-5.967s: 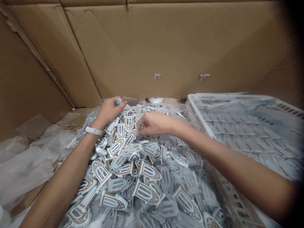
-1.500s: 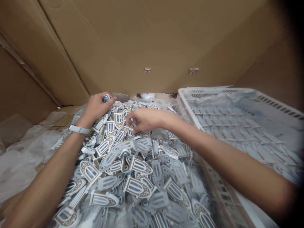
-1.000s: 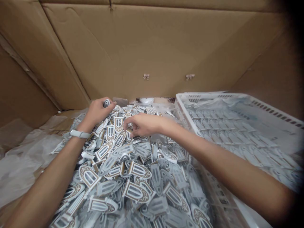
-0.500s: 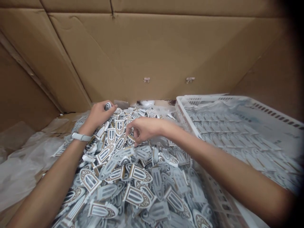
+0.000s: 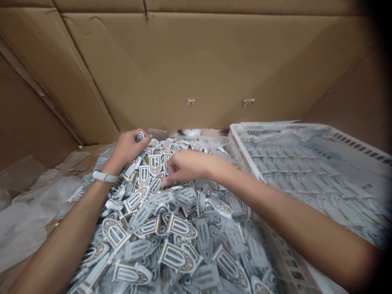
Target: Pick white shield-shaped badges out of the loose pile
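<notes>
A big heap of small white and grey arched window-shaped pieces, some with brown ornament, fills the middle. At its far left edge, my left hand is closed round a grey-white piece that shows between thumb and fingers. My right hand reaches in from the right and rests over the upper middle of the heap, its fingers curled and thumb pointing left. Whatever its fingertips touch or grip is hidden behind the hand.
To the right stands a white perforated plastic crate holding rows of similar pieces on clear film. Crumpled clear plastic lies at the left. Tall cardboard walls enclose the back and sides, with two small bow-shaped bits on the back one.
My right hand has shifted slightly left, and its thumb and fingers have changed position over the pieces. My left hand stays where it was, with its piece. The view has moved slightly.
</notes>
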`<action>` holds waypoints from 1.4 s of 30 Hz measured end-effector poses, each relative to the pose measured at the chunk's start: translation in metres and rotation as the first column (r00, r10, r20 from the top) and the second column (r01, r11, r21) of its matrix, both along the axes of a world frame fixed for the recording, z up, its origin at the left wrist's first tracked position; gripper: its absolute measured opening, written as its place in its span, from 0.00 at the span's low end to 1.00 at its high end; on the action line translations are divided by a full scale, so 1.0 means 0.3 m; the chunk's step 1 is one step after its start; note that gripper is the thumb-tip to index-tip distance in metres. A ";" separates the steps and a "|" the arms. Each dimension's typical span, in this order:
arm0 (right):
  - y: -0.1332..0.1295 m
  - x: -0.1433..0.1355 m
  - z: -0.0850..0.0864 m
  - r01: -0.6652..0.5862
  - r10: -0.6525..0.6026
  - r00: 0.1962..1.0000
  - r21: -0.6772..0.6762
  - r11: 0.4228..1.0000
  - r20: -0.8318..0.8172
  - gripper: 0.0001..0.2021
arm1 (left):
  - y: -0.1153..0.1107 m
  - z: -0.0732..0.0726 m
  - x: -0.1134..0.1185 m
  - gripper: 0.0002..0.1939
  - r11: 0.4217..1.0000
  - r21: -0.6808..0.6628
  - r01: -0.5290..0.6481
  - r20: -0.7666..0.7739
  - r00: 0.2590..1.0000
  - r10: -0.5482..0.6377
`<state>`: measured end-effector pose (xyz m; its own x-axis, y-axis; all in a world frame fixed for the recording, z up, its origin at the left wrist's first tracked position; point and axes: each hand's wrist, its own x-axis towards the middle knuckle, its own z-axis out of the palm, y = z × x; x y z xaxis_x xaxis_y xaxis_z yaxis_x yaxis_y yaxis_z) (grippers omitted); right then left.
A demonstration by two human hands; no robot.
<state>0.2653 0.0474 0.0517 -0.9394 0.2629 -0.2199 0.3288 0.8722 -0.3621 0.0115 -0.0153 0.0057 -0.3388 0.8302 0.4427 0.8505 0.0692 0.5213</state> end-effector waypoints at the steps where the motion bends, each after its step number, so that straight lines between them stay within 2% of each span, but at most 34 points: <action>1: -0.002 0.000 0.000 0.001 -0.001 1.000 0.003 1.000 0.004 0.20 | 0.001 0.000 0.000 0.19 1.000 -0.002 0.001 0.000 1.000 -0.001; 10: -0.013 0.003 0.008 -0.043 0.043 0.999 0.008 0.999 -0.003 0.18 | -0.001 0.006 0.010 0.20 1.000 -0.005 -0.022 0.005 1.000 0.022; 20: -0.051 0.002 0.027 0.045 -0.034 0.991 -0.088 0.995 0.127 0.19 | -0.003 0.006 0.009 0.19 1.000 -0.007 -0.002 0.004 1.000 0.003; 30: -0.062 -0.002 0.016 -0.038 0.042 0.998 -0.078 0.996 0.051 0.19 | -0.003 0.001 0.006 0.18 1.000 0.009 0.005 0.006 1.000 -0.005; 42: -0.013 0.000 -0.013 -0.126 0.125 0.992 -0.059 0.990 -0.014 0.18 | -0.007 0.007 0.015 0.19 1.000 0.010 0.008 0.005 1.000 -0.008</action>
